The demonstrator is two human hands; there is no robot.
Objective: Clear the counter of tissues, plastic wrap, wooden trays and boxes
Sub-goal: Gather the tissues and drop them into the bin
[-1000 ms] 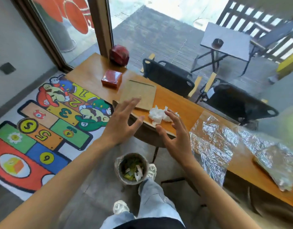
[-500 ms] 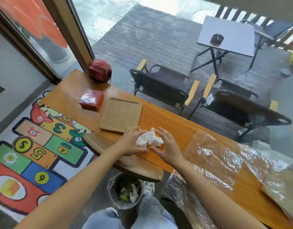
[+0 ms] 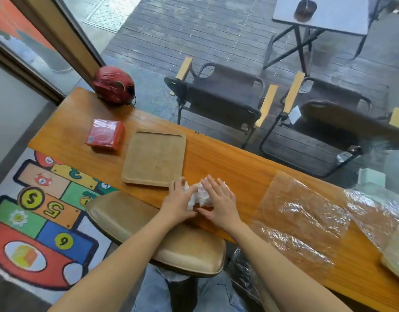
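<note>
Both hands, the left hand (image 3: 179, 200) and the right hand (image 3: 218, 200), were cupped around a soft, crumpled white tissue (image 3: 199, 195) near the front edge of the smooth wooden counter (image 3: 227, 163). Just beside them lay a flat wooden tray (image 3: 154, 157) with rounded corners, its long side pointing across the counter. Shiny, wrinkly plastic wrap (image 3: 304, 212) lay on the right.
</note>
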